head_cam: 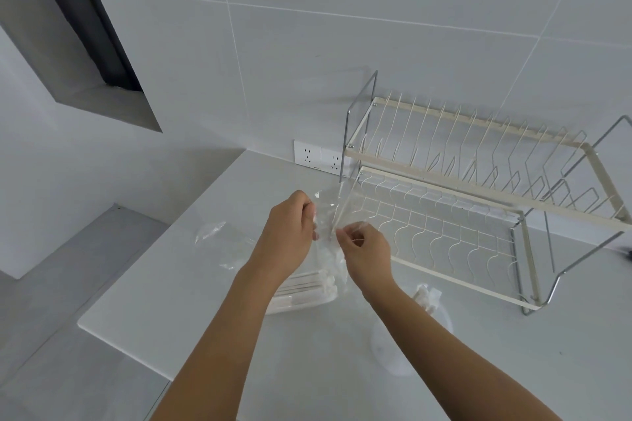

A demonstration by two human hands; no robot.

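Clear plastic is what both hands are busy with, above a pale grey counter [154,284]. Starting at the far left, we see a dark window recess [85,27] set into the wall. Below it, a crumpled clear wrapper [213,232] lies loose on the counter, well apart from the hands.

Next comes the left hand [290,232], fingers curled and pinching the left side of the clear plastic bag [326,215]. The bag is held up off the counter between the two hands, in front of the rack's near corner. Under the left wrist a packet of long pale strips [307,287] rests flat on the counter – whether it is the lower end of the same bag we cannot tell.

The right hand [367,249] sits just beside the left, thumb and fingertips nipping the bag's right edge.

On the wall behind, a double socket [319,157] shows a small mark on its lower edge, too small for us to read. To the right stands a two-tier wire dish rack [478,181] – cream frame, chrome legs – on the counter. Nearer us, beside the right forearm, a white round disc [403,349] lies flat, with a few small white pieces [427,296] just above it.
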